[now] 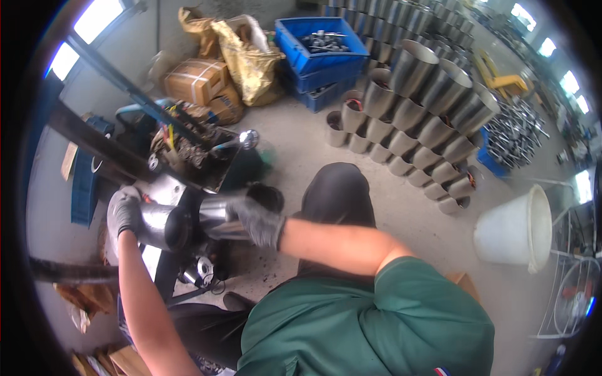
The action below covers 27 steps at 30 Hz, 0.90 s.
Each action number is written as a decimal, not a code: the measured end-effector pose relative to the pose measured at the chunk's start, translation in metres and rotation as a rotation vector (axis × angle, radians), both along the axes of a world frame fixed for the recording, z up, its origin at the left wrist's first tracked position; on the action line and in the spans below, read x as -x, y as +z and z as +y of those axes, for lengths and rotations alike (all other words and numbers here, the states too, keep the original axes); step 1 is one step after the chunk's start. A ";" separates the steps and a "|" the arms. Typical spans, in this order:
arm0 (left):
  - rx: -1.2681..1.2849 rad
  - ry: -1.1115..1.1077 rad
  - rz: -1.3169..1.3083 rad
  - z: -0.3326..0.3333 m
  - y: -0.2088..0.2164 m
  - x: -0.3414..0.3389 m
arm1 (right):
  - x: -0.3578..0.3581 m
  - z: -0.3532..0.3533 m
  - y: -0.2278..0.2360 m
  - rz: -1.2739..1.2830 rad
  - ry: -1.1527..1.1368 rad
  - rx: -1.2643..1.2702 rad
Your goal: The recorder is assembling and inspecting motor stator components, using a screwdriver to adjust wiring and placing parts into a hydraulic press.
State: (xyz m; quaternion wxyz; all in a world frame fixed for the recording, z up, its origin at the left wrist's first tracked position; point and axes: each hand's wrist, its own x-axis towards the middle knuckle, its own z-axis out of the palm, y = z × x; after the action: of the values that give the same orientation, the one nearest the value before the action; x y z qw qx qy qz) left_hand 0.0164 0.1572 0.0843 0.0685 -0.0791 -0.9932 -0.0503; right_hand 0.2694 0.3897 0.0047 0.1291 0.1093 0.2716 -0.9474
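Both hands wear grey gloves. My left hand is closed against the far left end of a shiny steel cylinder, which lies on its side at the machine with its dark open end facing right. My right hand, smeared by motion, is wrapped round a second steel cylinder just to the right of the first. Its fingers are partly hidden. The dark round end of a tube shows just beyond that hand. Under the cylinders is a pale metal plate of the machine.
Stacked steel cylinders stand on the floor ahead right. Blue crates with metal parts, a cardboard box and a yellow sack sit at the back. A white bucket stands right. A dark machine bar crosses on the left.
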 end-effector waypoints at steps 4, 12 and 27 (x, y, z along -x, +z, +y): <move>0.026 0.007 -0.027 0.002 0.001 0.003 | 0.016 0.091 0.016 0.107 -0.176 -0.081; -0.023 0.028 -0.075 -0.020 -0.018 0.034 | -0.110 0.243 0.034 -0.190 -0.380 -1.169; -0.245 -0.029 -0.086 -0.062 -0.055 0.084 | -0.409 0.444 -0.037 -1.291 -0.837 -1.850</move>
State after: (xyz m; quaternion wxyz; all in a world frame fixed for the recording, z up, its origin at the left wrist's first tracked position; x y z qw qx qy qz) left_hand -0.0676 0.0952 0.0289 0.0344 -0.0822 -0.9805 -0.1754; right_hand 0.6782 0.8338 -0.0319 -0.2036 0.6945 0.6771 -0.1330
